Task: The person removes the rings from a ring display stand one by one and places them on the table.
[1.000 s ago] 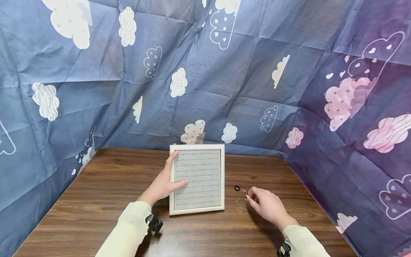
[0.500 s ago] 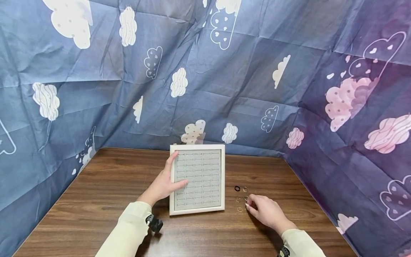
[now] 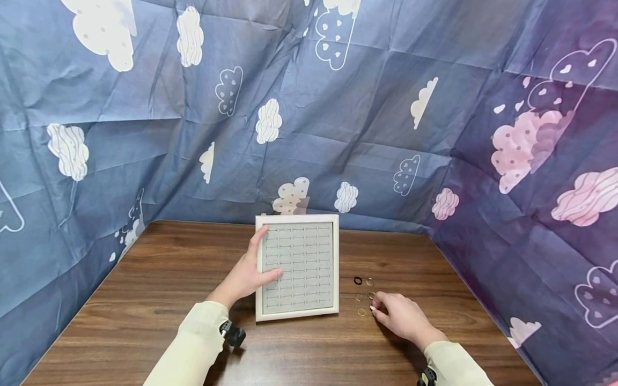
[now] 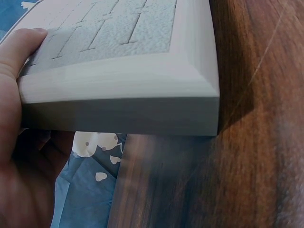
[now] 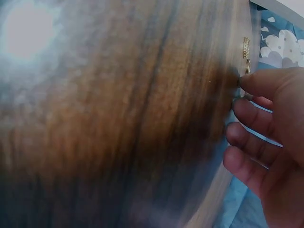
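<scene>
My left hand (image 3: 243, 276) grips the left side of a ring display tray (image 3: 298, 268) with a white frame and grey slotted padding. In the left wrist view, its thumb (image 4: 28, 40) lies over the front while other fingers are behind. The tray stands tilted up on the table. My right hand (image 3: 403, 317) is low at the table, thumb and forefinger tips close together; whether a ring is between them is hidden. Next to it lie a black ring (image 3: 358, 277) and several gold-toned rings, one gold ring (image 3: 361, 316) just left of the fingertips. A gold ring (image 5: 246, 47) shows in the right wrist view.
A brown wood-grain table (image 3: 183, 257) lies under everything. Blue cloth (image 3: 309, 161) with cloud prints hangs along its back and sides. Both sleeves are cream, with a black wrist camera (image 3: 234, 333) on the left one.
My right hand has come slightly toward me, from beside the middle right ring to just below it, then stayed there. The left hand and tray keep their place.
</scene>
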`<state>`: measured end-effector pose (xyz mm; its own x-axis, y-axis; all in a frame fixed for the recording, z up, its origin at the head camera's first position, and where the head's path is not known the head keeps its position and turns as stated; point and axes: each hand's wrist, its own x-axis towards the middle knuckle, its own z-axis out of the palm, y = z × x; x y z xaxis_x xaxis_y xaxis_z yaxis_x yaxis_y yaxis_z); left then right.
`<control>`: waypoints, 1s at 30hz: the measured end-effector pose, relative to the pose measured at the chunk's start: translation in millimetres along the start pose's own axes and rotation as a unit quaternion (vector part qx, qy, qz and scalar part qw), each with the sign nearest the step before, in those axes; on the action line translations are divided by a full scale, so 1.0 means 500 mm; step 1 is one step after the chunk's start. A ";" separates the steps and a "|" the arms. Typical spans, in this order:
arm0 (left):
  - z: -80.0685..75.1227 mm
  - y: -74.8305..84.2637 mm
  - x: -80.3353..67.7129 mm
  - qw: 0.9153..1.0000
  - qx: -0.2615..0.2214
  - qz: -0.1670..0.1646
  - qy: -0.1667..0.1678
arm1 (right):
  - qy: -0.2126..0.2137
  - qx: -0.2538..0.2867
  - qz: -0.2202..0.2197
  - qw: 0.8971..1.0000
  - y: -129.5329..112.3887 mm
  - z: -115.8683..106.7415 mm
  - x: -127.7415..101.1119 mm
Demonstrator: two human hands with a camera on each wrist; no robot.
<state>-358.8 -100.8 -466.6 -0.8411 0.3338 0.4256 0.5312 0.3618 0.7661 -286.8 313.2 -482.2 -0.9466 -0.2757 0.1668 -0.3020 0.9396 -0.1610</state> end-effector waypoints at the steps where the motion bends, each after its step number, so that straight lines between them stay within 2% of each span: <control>1: -0.001 0.000 0.000 1.000 0.001 0.000 0.001 | -0.003 0.000 0.001 1.000 -0.001 -0.002 0.001; 17: -0.008 -0.004 -0.007 1.000 0.006 -0.008 0.003 | -0.037 0.009 0.012 0.999 -0.005 -0.001 0.007; 24: -0.016 -0.008 -0.007 1.000 0.015 0.006 -0.003 | -0.026 0.010 0.001 1.000 -0.004 0.006 0.010; 30: -0.044 0.003 -0.016 0.998 0.066 -0.007 -0.019 | 0.005 0.005 -0.013 1.000 -0.007 -0.008 0.017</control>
<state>-353.6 -121.9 -458.2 -0.8450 0.3603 0.3952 0.5309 0.4770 0.7004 -293.0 308.4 -476.2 -0.9372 -0.2983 0.1809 -0.3282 0.9297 -0.1670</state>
